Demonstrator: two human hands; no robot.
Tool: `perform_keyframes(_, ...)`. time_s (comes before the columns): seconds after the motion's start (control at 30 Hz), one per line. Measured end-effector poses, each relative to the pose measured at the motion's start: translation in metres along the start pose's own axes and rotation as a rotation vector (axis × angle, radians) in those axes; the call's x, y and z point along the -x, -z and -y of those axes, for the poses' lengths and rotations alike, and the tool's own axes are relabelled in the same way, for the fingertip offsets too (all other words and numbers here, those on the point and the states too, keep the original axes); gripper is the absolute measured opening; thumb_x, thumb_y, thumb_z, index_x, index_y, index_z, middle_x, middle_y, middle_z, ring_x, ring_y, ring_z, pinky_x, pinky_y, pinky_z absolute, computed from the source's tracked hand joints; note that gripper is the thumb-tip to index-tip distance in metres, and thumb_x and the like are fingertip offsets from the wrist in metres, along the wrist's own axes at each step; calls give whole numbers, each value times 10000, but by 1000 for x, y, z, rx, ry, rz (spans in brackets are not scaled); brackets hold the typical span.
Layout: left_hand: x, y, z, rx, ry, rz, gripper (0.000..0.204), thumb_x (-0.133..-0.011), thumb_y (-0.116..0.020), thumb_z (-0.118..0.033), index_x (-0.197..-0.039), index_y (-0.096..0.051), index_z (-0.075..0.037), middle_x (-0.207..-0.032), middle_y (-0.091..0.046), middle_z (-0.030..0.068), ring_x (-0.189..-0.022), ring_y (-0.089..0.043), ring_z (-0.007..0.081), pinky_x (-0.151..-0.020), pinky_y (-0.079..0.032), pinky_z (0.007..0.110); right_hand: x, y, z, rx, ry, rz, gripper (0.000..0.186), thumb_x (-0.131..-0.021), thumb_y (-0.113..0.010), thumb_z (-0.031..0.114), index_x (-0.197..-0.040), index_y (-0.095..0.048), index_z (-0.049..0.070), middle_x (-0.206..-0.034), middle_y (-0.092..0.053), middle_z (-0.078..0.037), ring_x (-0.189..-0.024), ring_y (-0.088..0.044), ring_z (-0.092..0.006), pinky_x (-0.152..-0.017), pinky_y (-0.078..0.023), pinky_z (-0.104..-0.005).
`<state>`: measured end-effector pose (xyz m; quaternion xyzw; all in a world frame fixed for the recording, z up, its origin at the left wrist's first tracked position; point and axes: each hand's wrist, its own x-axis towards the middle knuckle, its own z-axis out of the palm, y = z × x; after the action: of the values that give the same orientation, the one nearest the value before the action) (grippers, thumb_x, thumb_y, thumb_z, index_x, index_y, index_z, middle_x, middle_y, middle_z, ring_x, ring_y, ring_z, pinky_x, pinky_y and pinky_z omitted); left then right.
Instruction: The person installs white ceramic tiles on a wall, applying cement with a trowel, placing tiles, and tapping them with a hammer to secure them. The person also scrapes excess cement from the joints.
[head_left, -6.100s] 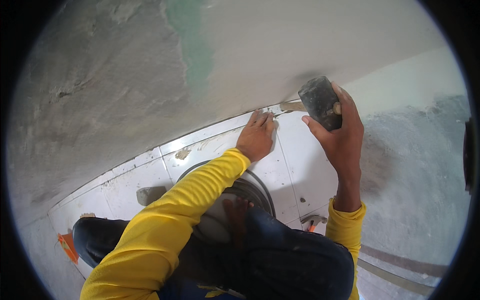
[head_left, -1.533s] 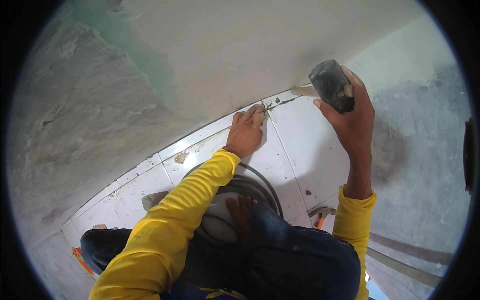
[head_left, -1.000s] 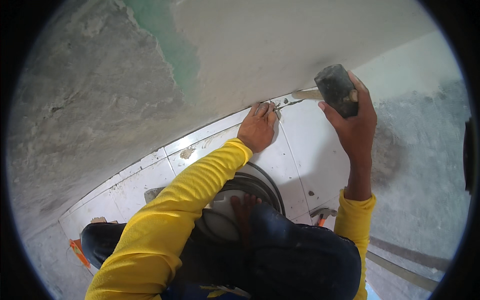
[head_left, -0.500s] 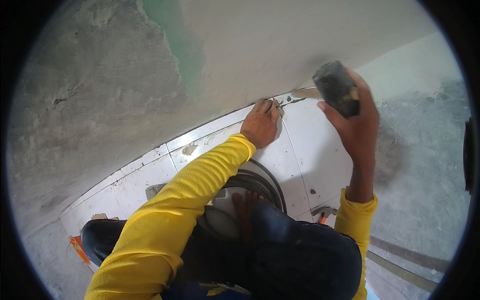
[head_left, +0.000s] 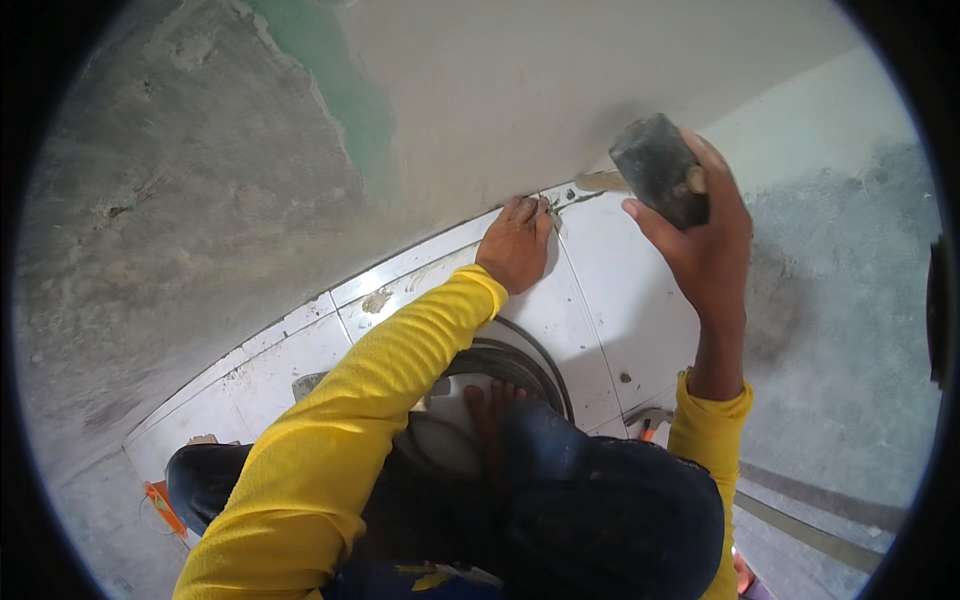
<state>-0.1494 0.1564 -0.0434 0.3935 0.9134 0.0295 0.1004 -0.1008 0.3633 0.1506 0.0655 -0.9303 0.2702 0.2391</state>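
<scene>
Mallet (head_left: 655,165), one: black block head, pale wooden handle (head_left: 597,182); located upper right of centre, in front of the base of the wall (head_left: 480,110), handle running left from behind the head (whether it touches the tile behind cannot be told). Right hand (head_left: 708,250): closed about the mallet head, thumb on the near side, fingers along the far side. Left hand (head_left: 515,250): open, palm down, fingertips resting on the narrow tile strip (head_left: 400,264) along the foot of the wall, just left of a dark, chipped joint; nothing seen in its grasp. White floor tiles (head_left: 640,300), bearing smears and a small dark lump (head_left: 626,378). Coiled dark hose (head_left: 553,375), below the left hand, beside a bare foot (head_left: 490,402). Claw hammer (head_left: 650,420), with orange on its handle, partly hidden by the right sleeve (head_left: 705,435). Grey block (head_left: 306,384), partly behind the left sleeve (head_left: 370,370). Orange object (head_left: 165,507), far left, kind unclear. Wall finish: grey, with a green patch (head_left: 365,130).
</scene>
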Motion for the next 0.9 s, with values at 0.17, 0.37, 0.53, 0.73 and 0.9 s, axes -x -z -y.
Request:
perform_keyframes(0.17, 0, -2, 0, 73, -19, -66, 523, -1101, -409, -185, -1536, -501, 91, -1677, -504, 228, -1588, -424, 342, -1366, -205, 457, 1, -2, -7, 20, 28, -27, 829, -810, -975, 158, -1534, -577, 80, -1444, -691, -196, -1278, -720, -338, -1045, -610, -429)
perform_keyframes(0.37, -4, -8, 9, 33, -51, -135, 599, -1045, -476, -180, -1569, -464, 110, -1604, -572, 251, -1545, -479, 340, -1344, -238, 482, 4, -3, -9, -92, -9, -10, 840, -778, -993, 212, -1503, -598, 56, -1435, -685, -215, -1288, -702, -380, -1075, -579, -449)
perform_keyframes(0.53, 21, -16, 20, 247, -21, -203, 677, -957, -597, -102, -1592, -444, 77, -1558, -601, 244, -1527, -497, 343, -1316, -292, 506, 31, 25, -3, -19, -146, -73, 843, -804, -980, 166, -1532, -570, 53, -1418, -693, -209, -1278, -713, -326, -1060, -603, -428)
perform_keyframes(0.73, 32, -26, 18, 286, -37, -283, 686, -938, -617, -77, -1584, -441, 72, -1568, -589, 239, -1514, -508, 355, -1307, -303, 521, 38, 16, -4, -55, -112, -79, 867, -774, -997, 150, -1519, -563, 58, -1434, -683, -198, -1265, -720, -338, -1036, -609, -427)
perform_keyframes(0.9, 6, -26, 14, 230, -18, -311, 653, -981, -562, -90, -1594, -424, 89, -1571, -576, 269, -1523, -501, 356, -1305, -313, 507, 27, 2, -2, -30, 19, -54, 871, -775, -1002, 158, -1520, -562, 57, -1438, -684, -200, -1293, -705, -351, -1059, -592, -438)
